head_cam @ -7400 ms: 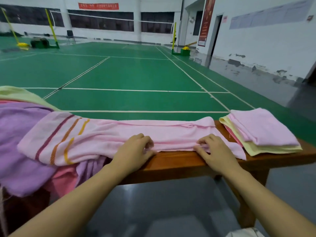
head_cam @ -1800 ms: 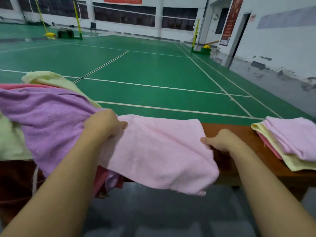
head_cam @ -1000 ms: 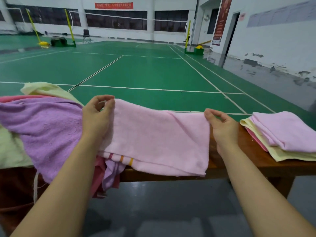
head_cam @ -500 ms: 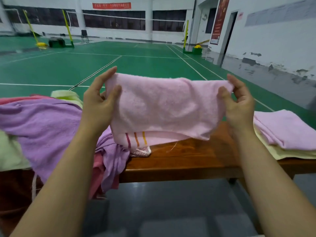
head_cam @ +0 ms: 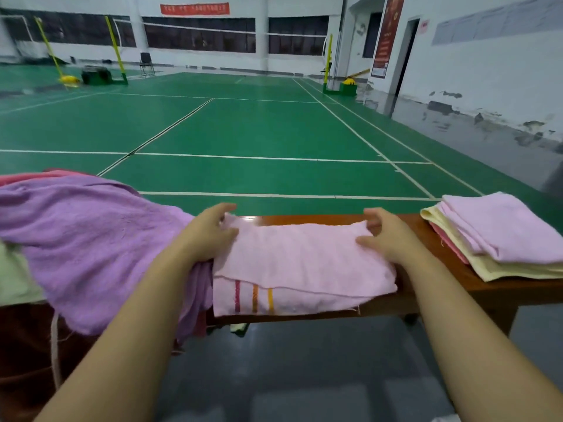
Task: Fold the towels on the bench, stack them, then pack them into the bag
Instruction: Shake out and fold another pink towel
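Two hands pinch far corners of folded pale pink terry towel with striped border (head_cam: 301, 269) on glossy brown wooden counter (head_cam: 493, 289): left grip (head_cam: 210, 236), right grip (head_cam: 385, 236). Soft, light, floppy; best held at corners. Folded stack (head_cam: 499, 236) right.

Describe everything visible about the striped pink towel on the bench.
The pink towel looks like soft terry, folded into a flat rectangle on the wooden bench. Red, orange and yellow stripes show on its lower layer near the front edge. The left hand and right hand pinch its far corners. Its left side meets the purple towel.
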The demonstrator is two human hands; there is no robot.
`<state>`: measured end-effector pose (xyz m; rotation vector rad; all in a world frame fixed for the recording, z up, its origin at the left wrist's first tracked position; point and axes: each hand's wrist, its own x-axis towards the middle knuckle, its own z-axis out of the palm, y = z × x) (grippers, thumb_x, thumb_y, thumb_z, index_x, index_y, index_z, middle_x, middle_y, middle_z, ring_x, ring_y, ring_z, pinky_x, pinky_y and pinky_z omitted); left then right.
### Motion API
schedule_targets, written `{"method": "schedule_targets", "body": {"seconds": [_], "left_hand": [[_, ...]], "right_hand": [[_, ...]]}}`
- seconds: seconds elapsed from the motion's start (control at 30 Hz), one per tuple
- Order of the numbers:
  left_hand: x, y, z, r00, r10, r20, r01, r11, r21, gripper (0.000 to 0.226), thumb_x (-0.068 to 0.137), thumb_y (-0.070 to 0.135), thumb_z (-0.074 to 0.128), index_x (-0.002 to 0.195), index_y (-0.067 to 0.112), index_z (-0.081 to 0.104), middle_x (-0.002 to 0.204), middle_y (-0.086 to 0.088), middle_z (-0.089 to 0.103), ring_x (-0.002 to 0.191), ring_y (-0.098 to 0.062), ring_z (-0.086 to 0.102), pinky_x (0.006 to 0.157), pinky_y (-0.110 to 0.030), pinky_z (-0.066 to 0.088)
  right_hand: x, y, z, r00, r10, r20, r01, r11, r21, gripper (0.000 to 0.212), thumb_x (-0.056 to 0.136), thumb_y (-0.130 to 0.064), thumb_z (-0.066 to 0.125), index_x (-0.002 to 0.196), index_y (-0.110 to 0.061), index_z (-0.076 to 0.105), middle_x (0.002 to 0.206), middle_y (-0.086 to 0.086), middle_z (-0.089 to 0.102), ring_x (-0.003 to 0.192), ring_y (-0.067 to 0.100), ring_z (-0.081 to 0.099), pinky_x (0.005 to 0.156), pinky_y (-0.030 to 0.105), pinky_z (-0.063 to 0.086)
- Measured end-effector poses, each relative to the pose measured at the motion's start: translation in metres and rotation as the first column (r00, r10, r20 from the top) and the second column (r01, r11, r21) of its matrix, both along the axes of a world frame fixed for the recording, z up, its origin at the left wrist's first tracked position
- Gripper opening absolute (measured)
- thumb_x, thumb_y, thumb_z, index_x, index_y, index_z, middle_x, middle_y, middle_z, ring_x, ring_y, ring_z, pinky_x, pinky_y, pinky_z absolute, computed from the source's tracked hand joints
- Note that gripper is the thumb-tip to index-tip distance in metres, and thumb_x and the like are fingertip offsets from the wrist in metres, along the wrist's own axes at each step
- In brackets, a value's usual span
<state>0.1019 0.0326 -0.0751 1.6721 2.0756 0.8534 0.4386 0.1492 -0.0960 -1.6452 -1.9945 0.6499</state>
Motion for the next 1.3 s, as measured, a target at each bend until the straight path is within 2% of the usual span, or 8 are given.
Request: {"method": "schedule_targets", "body": {"seconds": [0.17,0.33,0.5,0.7,0.87,0.97,1.1,1.3], "left_hand": [[0.020,0.005,0.016,0.931,0.088,-0.354,-0.064,0.995,0.079,0.031,0.095,0.028,0.059,0.123,0.020,0.067,0.121,-0.009,0.064,0.110,-0.030,0.061,0.094,-0.039,0.050],[0.069,-0.017,0.035,0.918,-0.300,0.261,0.374,0.873,-0.313,0.017,0.101,0.023,0.060,0.107,0.009,0.068,0.088,-0.011,0.076,0.064,-0.021,0.069,0.060,-0.033,0.060],[0.087,-0.008,0.009,0.899,-0.416,-0.137,0.309,0.825,-0.474,0.033,0.103,0.043,0.051,0.126,0.021,0.059,0.122,-0.004,0.066,0.088,-0.018,0.061,0.092,-0.038,0.053],[0.095,0.006,-0.006,0.880,-0.367,-0.301,0.209,0.869,-0.449,0.055,0.104,0.057,0.033,0.147,0.023,0.040,0.149,-0.016,0.036,0.133,-0.035,0.040,0.114,-0.048,0.030],[0.096,0.028,-0.032,0.902,-0.274,-0.334,0.159,0.930,-0.332,0.061,0.101,0.062,0.028,0.144,0.020,0.040,0.155,-0.011,0.037,0.143,-0.034,0.031,0.118,-0.053,0.023],[0.093,0.041,-0.037,0.921,-0.201,-0.333,0.133,0.967,-0.216,0.043,0.100,0.053,0.039,0.131,0.025,0.048,0.148,-0.005,0.044,0.139,-0.029,0.034,0.116,-0.054,0.024],[0.089,0.046,-0.033,0.939,-0.143,-0.312,0.087,0.978,-0.188,0.039,0.100,0.035,0.050,0.137,0.023,0.049,0.151,-0.014,0.034,0.140,-0.036,0.033,0.115,-0.047,0.030],[0.084,0.032,-0.028,0.772,0.107,-0.626,-0.242,0.961,-0.135,0.075,0.089,0.076,0.042,0.121,0.012,0.064,0.127,-0.015,0.061,0.118,-0.033,0.052,0.093,-0.040,0.041]], "right_hand": [[-0.021,-0.005,0.003,0.986,-0.002,0.169,-0.036,0.975,0.220,0.036,0.094,-0.034,0.067,0.128,-0.024,0.063,0.132,-0.001,0.060,0.119,0.021,0.057,0.103,0.040,0.047],[-0.062,-0.037,-0.010,0.917,0.396,-0.035,-0.397,0.918,-0.007,0.027,0.104,-0.041,0.049,0.126,-0.033,0.063,0.142,-0.013,0.056,0.130,0.009,0.051,0.114,0.038,0.038],[-0.063,-0.027,-0.026,0.909,0.293,0.295,-0.317,0.948,0.035,0.045,0.107,-0.050,0.030,0.148,-0.038,0.043,0.163,-0.011,0.028,0.151,0.015,0.022,0.124,0.048,0.010],[-0.060,-0.034,-0.019,0.888,0.121,0.444,-0.105,0.993,-0.060,0.057,0.105,-0.057,0.019,0.158,-0.037,0.025,0.168,-0.003,0.016,0.154,0.024,0.015,0.122,0.052,0.017],[-0.062,-0.041,0.007,0.775,0.008,0.633,0.044,0.997,-0.067,0.057,0.103,-0.059,0.026,0.144,-0.027,0.048,0.150,0.012,0.040,0.130,0.035,0.042,0.100,0.048,0.039],[-0.059,-0.033,0.015,0.874,0.018,0.486,0.033,0.995,-0.095,0.054,0.101,-0.057,0.035,0.115,-0.014,0.065,0.115,0.013,0.066,0.096,0.033,0.062,0.082,0.040,0.050],[-0.046,-0.025,0.013,0.917,-0.141,0.372,0.147,0.989,0.012,0.045,0.097,-0.054,0.044,0.086,-0.015,0.063,0.084,0.008,0.065,0.077,0.032,0.062,0.071,0.037,0.052],[-0.046,-0.028,-0.001,0.931,-0.166,0.324,0.194,0.979,-0.057,0.046,0.094,-0.057,0.058,0.083,-0.012,0.059,0.079,0.004,0.063,0.068,0.023,0.059,0.055,0.030,0.042]]}}
